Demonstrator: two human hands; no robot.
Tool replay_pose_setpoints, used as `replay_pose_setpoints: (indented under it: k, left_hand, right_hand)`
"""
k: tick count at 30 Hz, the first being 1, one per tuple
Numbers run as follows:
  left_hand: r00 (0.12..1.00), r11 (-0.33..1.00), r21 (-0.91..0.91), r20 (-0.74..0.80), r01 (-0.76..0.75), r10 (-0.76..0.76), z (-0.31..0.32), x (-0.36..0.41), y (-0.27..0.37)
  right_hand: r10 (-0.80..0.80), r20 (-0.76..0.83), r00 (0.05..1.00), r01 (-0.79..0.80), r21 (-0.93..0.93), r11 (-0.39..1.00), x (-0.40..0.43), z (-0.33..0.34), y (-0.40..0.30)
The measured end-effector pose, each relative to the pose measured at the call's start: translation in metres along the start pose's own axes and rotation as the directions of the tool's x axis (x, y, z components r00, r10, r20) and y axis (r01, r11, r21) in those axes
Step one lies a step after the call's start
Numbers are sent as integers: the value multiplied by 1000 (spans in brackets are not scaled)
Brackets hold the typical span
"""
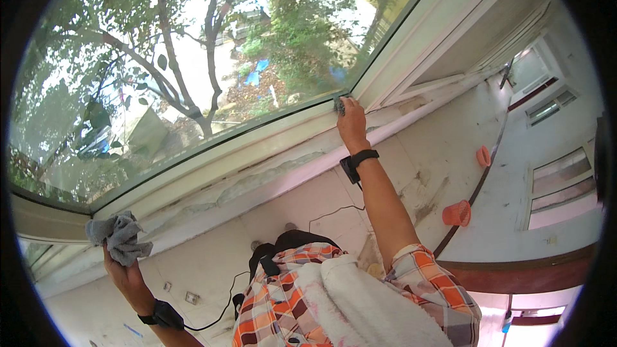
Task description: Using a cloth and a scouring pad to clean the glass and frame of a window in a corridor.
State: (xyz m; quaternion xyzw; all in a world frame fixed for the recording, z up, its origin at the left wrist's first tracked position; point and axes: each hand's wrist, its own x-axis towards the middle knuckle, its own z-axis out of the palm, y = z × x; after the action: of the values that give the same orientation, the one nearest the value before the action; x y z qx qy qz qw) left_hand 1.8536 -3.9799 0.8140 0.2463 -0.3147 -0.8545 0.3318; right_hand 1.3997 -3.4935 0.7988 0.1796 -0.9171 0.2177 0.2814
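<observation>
My left hand (126, 277) grips a crumpled grey cloth (119, 238) near the lower left corner of a large window pane (188, 72). At the pane's lower right corner, my right hand (353, 124) presses a small dark grey scrubbing pad (340, 104) where the glass meets the frame. The fingers cover part of that pad. Between the two hands runs the pale lower rail of the window frame (226, 154). Below it lies a sill (270, 173) with worn, flaking patches.
A pale wall (270, 207) with sockets (192, 297) runs below the sill. Two pink baskets (453, 214) stand to the right, by a dark skirting line. Cables (217, 323) hang from devices strapped to both wrists. A white towel (366, 303) lies over the plaid shirt.
</observation>
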Motion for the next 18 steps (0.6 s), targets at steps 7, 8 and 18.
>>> replay_pose_setpoints:
  k: [7,8,18]
  left_hand:
    - [996,994,99,73,-51,44,-14,-5,-4]
    - [994,978,185,52,-102,94,-15,-8,-2]
    - [994,998,64,-112,0,7,62,-16,-14]
  right_hand:
    - [-113,16,993,114,-49,992,-27,23,-43]
    - [-55,205,977,45,56,997,-35,18,-73]
    - [-53,179,982,28,141,990,-16,-15,-4]
